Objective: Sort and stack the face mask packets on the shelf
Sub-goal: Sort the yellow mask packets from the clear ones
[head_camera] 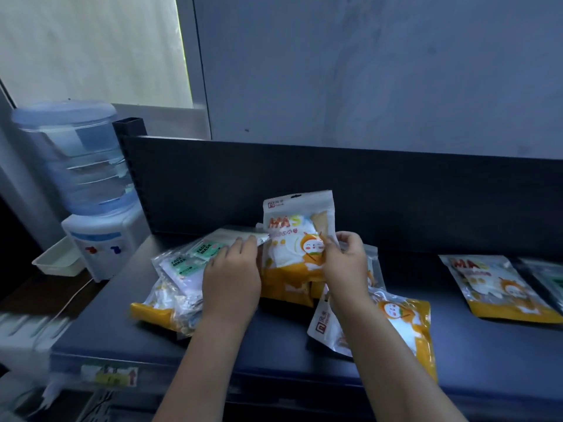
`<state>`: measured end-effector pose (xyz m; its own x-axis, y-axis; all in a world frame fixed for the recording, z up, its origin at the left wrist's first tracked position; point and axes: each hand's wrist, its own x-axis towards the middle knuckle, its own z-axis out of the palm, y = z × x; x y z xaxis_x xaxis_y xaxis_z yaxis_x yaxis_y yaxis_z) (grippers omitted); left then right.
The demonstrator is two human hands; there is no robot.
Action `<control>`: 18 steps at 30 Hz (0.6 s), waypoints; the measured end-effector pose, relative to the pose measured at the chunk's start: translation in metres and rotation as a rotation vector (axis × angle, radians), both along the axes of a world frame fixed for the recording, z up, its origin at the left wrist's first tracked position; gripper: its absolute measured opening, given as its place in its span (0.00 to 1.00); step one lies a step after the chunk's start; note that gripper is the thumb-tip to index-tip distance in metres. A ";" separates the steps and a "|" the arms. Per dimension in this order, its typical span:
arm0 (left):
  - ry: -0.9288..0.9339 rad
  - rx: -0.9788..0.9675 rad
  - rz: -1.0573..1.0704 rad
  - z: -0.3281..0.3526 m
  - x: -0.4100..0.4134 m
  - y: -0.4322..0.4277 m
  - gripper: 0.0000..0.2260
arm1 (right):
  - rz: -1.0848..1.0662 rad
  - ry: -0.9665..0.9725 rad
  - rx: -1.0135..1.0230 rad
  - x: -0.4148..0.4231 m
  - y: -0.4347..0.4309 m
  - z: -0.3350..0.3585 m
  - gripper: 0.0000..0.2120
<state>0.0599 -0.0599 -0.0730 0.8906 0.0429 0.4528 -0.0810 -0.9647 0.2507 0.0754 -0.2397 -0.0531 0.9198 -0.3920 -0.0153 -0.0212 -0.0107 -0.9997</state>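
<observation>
Dark shelf (396, 345), mid-frame, carries loose packets. Right hand (345, 263) pinches an upright yellow packet (297, 239) at centre; left hand (231, 272) lies flat, fingers nearly straight, on the green pile (189, 263). One yellow packet (499, 287) sits sorted at right; most remain unstacked, I judge.

Packets (499, 287) on shelf (274, 339), dispenser (100, 239) left

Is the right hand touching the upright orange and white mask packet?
Touching. The head view shows the right hand with its fingers pinching the right edge of the upright orange and white mask packet.
</observation>
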 end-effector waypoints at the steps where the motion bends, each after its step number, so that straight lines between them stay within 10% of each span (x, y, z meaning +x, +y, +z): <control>1: -0.069 -0.011 -0.029 0.003 -0.003 -0.006 0.20 | -0.003 0.005 0.047 0.000 -0.005 0.002 0.01; 18: -0.354 -0.130 -0.320 0.031 -0.038 -0.180 0.19 | -0.324 -0.048 0.103 -0.027 -0.213 0.029 0.03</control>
